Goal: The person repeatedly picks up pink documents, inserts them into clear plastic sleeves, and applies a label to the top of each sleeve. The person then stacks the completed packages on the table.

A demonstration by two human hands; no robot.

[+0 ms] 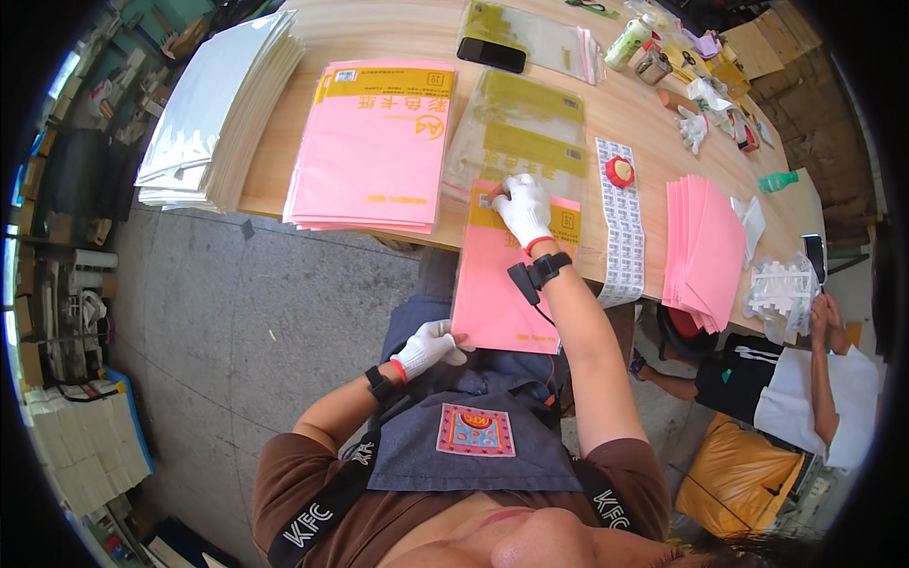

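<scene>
A clear plastic sleeve of pink A4 card paper [508,298] lies partly on the table edge and reaches over my lap. My left hand [429,349], in a white knit glove with bare fingertips, pinches its lower left corner. Near the top of the sleeve, my gloved right hand [524,206] rests on the yellow printed band, fingers bent beside a small barcode label [485,200]. Whether those fingers hold anything is hidden. Flat sleeves with yellow bands [522,106] lie just beyond. Right of the pack, a strip of barcode stickers [622,234] hangs over the edge under a red round object [620,172].
Left stand a stack of filled pink packs [369,156] and a tall white stack [216,113]. A phone [491,55] lies on the sleeves. Fanned pink sheets [703,248], a bottle [630,41] and a loose glove [691,129] are right. Another person's hands [826,316] show far right.
</scene>
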